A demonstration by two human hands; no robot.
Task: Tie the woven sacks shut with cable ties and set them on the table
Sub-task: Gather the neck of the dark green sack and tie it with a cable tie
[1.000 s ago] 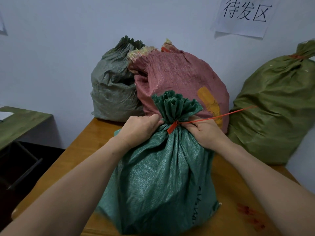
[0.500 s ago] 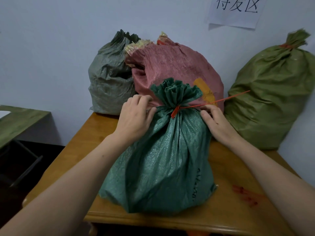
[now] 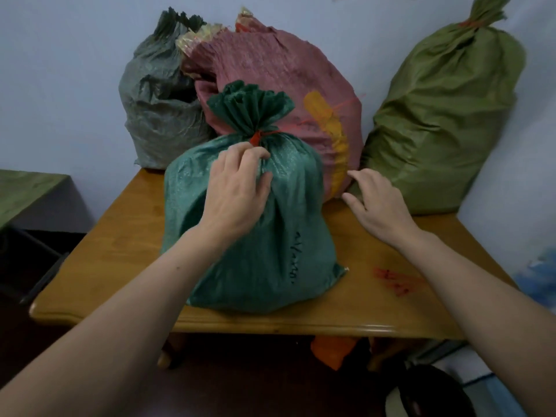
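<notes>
Off the green sack [image 3: 249, 236] now, my right grip [image 3: 376, 206] hangs wide over the worktop [image 3: 391, 311]; my left grip [image 3: 237, 188] pinches cloth under the cable tie [image 3: 255, 138], steadying it.

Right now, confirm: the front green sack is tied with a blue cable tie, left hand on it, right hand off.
Not blue: the head view shows a red cable tie on the front green sack. The left hand is on it, the right hand off.
</notes>
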